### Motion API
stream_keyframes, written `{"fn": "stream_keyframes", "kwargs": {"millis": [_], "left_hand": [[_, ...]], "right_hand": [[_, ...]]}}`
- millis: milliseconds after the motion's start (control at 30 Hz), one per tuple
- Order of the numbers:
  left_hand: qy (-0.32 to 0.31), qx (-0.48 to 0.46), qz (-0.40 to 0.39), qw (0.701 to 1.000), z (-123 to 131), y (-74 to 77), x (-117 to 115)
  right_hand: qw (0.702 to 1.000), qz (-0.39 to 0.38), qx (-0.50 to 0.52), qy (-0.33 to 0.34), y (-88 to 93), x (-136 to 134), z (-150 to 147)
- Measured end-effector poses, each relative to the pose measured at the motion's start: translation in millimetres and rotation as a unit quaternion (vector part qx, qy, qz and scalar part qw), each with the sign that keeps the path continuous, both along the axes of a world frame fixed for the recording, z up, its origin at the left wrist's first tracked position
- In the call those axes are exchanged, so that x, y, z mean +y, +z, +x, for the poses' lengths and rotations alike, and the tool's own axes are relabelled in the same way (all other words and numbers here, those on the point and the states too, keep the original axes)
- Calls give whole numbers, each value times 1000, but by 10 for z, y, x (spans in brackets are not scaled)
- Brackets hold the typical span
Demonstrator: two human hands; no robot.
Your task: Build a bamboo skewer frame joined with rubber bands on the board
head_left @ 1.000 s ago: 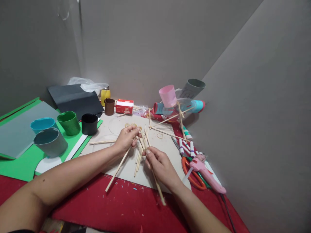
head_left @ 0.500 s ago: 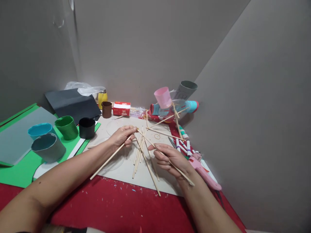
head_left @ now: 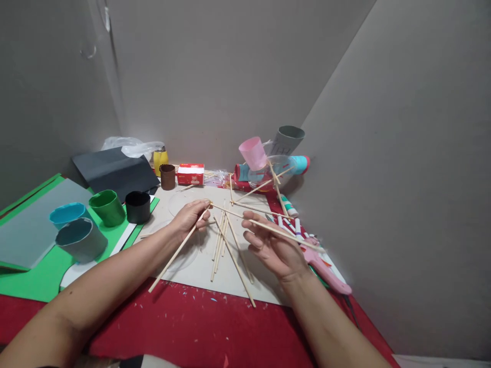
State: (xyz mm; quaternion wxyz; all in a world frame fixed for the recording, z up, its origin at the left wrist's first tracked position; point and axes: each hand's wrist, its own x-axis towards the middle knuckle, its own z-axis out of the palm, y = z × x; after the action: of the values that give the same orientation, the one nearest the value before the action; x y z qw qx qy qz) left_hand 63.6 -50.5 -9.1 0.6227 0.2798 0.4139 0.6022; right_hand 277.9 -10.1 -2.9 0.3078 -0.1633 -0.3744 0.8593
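Two thin, pale wooden sticks [head_left: 180, 248] meet at an angle above the flat cream board [head_left: 230, 281], their joined ends pinched by your left hand [head_left: 192, 217]. One crosses your right hand [head_left: 276, 251], its fingers loosely open.

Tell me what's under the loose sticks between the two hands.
Under the loose sticks lies a pale board; one stick's near end pokes past it over the red cloth. Patches directly beneath the sticks are covered and can't be seen.
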Motion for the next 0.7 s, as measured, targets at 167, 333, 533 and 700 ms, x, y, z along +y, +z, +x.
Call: {"fn": "stream_keyframes", "kwargs": {"millis": [167, 333, 533, 700], "left_hand": [[20, -17, -11, 1000, -9, -28, 18], [32, -23, -43, 998, -18, -96, 45], [10, -39, -93, 995, -5, -186, 73], [-5, -23, -104, 994, 12, -177, 67]], "right_hand": [[992, 82, -31, -94, -30, -48, -101], [972, 99, -88, -192, -139, -121, -236], [968, 8, -89, -236, -236, -138, -314], [964, -22, -86, -252, -274, -100, -316]]}}
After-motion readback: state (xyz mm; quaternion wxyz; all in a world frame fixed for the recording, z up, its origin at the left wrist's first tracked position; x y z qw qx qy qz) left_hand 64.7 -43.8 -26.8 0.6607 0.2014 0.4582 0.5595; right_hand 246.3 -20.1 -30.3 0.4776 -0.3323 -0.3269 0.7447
